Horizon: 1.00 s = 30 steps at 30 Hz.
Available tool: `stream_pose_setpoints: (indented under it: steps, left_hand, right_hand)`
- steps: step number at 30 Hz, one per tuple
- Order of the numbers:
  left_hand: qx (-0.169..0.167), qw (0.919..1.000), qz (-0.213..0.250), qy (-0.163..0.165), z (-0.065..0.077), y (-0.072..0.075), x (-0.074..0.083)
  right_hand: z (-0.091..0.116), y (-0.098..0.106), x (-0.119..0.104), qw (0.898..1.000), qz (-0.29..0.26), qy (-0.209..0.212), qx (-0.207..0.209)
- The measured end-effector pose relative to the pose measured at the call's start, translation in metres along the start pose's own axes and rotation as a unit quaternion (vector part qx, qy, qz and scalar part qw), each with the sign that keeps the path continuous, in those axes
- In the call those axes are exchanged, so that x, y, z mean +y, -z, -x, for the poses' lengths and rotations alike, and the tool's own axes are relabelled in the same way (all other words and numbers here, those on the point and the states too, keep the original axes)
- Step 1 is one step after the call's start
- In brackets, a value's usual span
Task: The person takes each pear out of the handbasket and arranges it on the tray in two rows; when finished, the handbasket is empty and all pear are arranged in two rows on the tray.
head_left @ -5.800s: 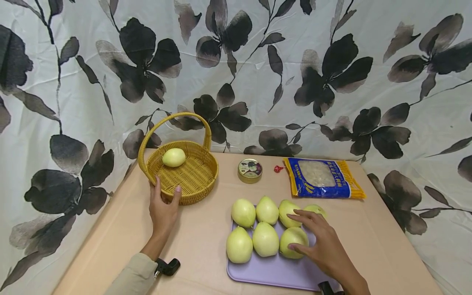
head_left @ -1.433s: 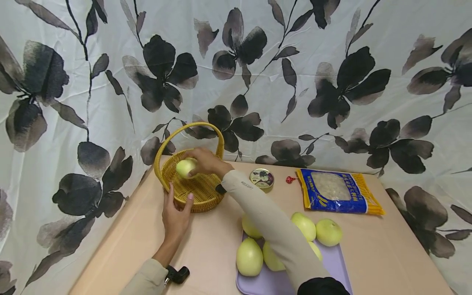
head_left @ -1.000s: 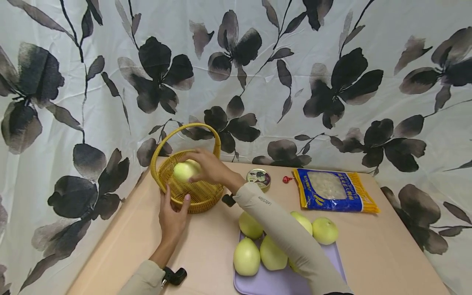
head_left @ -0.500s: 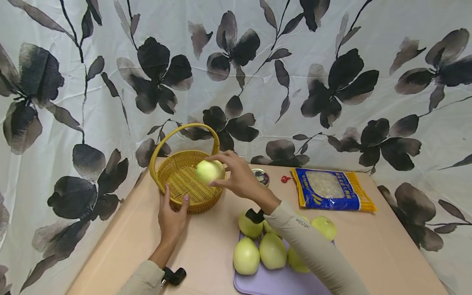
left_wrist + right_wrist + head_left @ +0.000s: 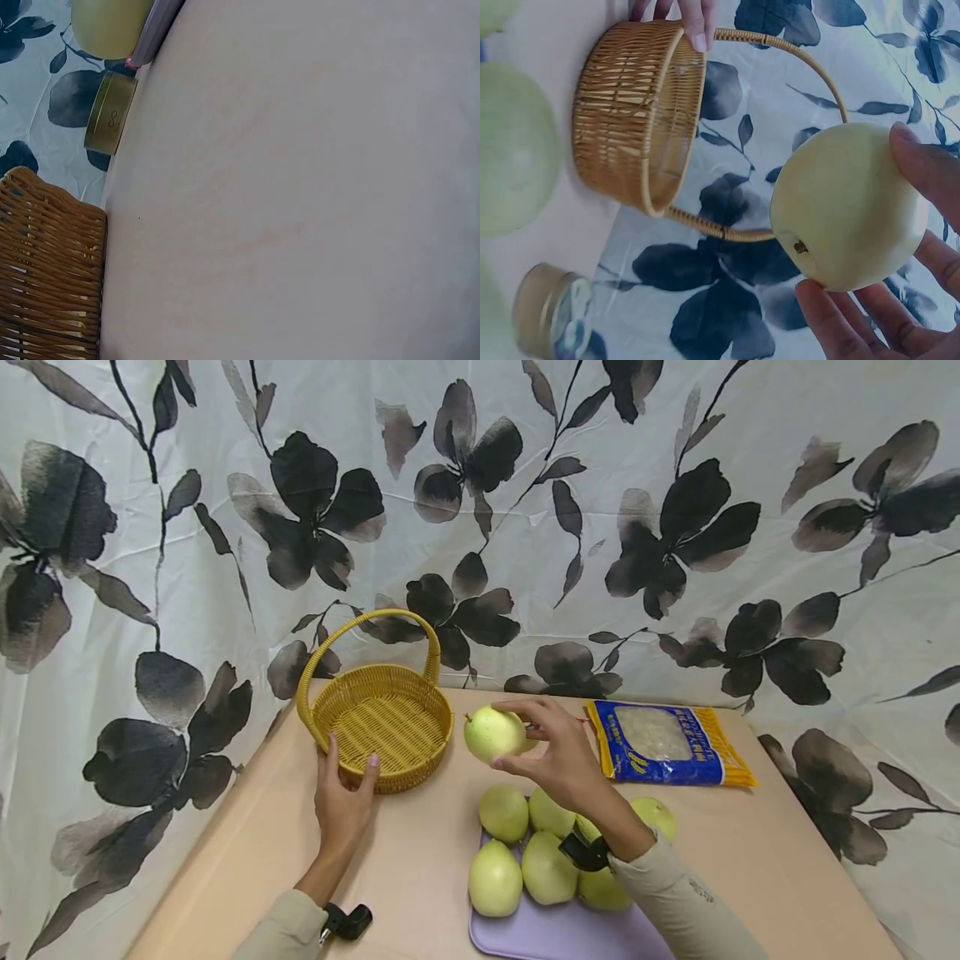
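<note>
My right hand (image 5: 566, 760) holds a pale green pear (image 5: 492, 734) between thumb and fingers, above the table and to the right of the basket. The right wrist view shows this pear (image 5: 847, 210) gripped from the side. A yellow woven basket (image 5: 382, 727) with a tall arched handle stands at the back left, its inside bare. At its front left my left hand (image 5: 343, 814) grips the rim, thumb and fingers spread along it. Several more pears (image 5: 495, 878) sit in rows on the lilac tray (image 5: 555, 931), partly hidden by the right forearm.
A blue and yellow food packet (image 5: 667, 743) lies at the back right. A round gold tin (image 5: 111, 112) stands near the table's back edge, mostly hidden behind the right hand in the head view. A floral cloth (image 5: 555, 568) hangs behind the table.
The right hand reached from the tray into the basket, took hold of the pear there and carried it out to the right. The left hand has kept its grip on the basket.
</note>
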<state>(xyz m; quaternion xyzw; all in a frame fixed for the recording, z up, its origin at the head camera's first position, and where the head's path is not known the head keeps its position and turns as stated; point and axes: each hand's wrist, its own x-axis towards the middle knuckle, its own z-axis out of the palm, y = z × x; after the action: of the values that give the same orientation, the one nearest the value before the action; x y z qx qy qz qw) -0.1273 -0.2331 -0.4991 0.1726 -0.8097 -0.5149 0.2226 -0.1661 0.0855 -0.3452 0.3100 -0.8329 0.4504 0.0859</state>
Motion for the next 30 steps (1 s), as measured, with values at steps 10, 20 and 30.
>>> stream_pose_setpoints:
  steps: [10, 20, 30]
  left_hand:
    - [0.012, 0.9999, 0.000, -0.003, 0.000, -0.001, -0.001]
    - [0.003, 1.0000, 0.003, -0.006, 0.000, 0.000, 0.000]
    - [-0.001, 0.9998, 0.010, -0.017, -0.001, -0.001, 0.001]
  right_hand:
    - [0.054, 0.024, 0.015, 0.997, 0.010, -0.054, 0.054]
    - [0.098, 0.042, 0.030, 0.986, 0.068, -0.130, 0.084]
    - [0.139, 0.054, 0.041, 0.968, 0.094, -0.196, 0.127]
